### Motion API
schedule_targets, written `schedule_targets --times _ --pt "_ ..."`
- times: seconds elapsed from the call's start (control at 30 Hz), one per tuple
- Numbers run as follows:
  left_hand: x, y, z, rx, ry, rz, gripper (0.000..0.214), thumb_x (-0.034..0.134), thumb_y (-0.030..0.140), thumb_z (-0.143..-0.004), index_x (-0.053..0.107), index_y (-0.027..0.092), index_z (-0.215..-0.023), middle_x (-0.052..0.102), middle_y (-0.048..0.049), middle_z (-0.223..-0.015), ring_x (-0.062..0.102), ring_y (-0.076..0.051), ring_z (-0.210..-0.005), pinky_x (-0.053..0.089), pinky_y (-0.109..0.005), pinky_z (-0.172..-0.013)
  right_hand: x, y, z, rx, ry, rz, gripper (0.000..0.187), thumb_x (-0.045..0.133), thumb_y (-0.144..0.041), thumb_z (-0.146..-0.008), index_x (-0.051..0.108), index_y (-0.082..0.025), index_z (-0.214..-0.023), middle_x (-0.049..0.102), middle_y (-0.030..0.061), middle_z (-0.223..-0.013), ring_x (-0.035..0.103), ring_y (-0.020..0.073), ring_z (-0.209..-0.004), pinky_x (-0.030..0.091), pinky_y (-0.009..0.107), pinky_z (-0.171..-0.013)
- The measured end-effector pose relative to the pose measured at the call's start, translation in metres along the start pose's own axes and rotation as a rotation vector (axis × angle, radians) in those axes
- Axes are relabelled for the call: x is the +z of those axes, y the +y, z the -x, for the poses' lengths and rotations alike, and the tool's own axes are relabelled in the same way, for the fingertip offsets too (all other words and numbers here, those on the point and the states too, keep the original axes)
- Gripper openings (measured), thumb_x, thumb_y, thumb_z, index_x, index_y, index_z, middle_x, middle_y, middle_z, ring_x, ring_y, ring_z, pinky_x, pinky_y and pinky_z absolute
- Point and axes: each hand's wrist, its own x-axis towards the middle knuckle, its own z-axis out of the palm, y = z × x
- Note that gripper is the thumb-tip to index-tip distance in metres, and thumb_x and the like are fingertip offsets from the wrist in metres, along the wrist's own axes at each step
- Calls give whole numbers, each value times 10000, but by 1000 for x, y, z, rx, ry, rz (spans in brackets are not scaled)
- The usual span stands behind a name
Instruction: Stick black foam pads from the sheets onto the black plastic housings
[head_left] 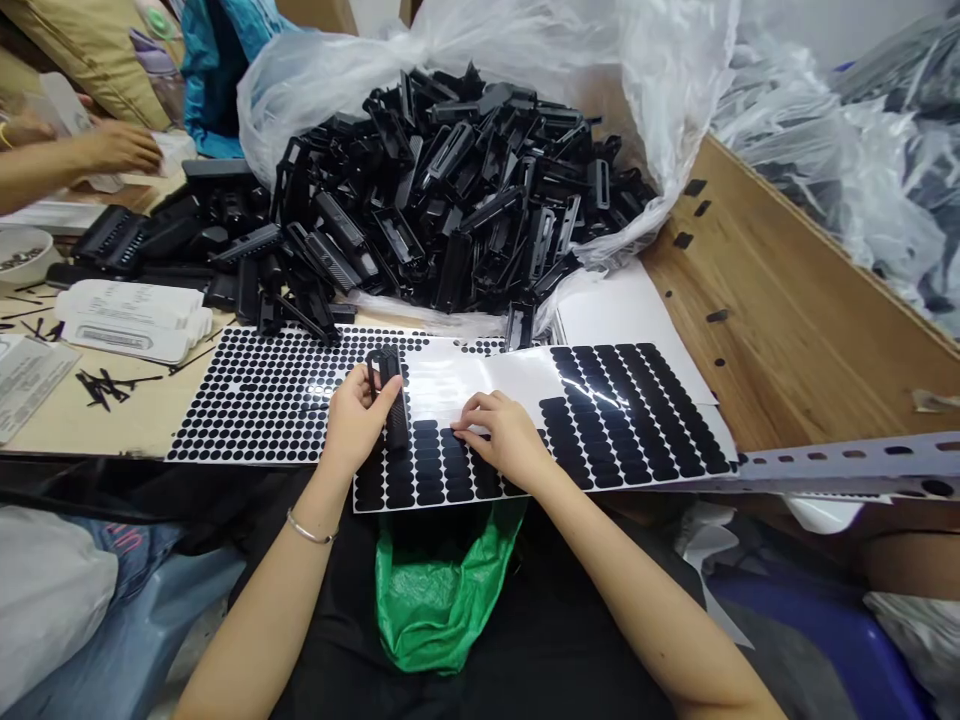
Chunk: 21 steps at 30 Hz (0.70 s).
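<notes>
My left hand (358, 415) is closed around a black plastic housing (396, 410), held upright above the sheets. My right hand (499, 435) pinches at the edge of a black oblong sticker on the sticker sheet (615, 410); whether one is lifted between thumb and finger is hidden. Part of that sheet is bare white backing above and around my right hand. Beneath its left side lies another sheet, covered in round black dots (255, 395).
A big heap of black plastic housings (450, 190) fills a plastic-lined box behind the sheets. A stack of white cards (135, 318) lies at left, near small black pieces (109, 385). Another person's hand (124, 150) is at upper left. A green bag (446, 610) hangs below the table edge.
</notes>
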Motion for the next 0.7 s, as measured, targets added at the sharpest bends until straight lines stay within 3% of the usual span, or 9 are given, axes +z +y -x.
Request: schedule_targets --times 0.23,0.43,0.7 --pt "7 -12 0 17 -14 9 274 707 409 -823 572 201 -941 635 -5 -869 656 -144 -730 558 -254 -697 -7 -7 -3 63 -61 -98 154 709 -90 -865 686 -206 -766 699 40 -849 598 231 -861 438 385 -779" --pt "6 -15 -6 -32 -73 133 399 750 409 -758 545 195 -1025 646 -6 -902 680 -144 -711 598 -278 -677 -10 -1 -2 35 -52 -442 149 627 -77 -886 630 -199 -799 656 14 -859 631 186 -836 459 355 -829" --pt "2 -19 -4 -120 -185 -24 417 772 416 -764 504 206 -1004 712 -66 -955 738 -251 -877 607 -406 -808 13 -11 9 76 93 -164 172 522 -74 -923 600 -214 -863 673 46 -968 627 229 -920 348 433 -943"
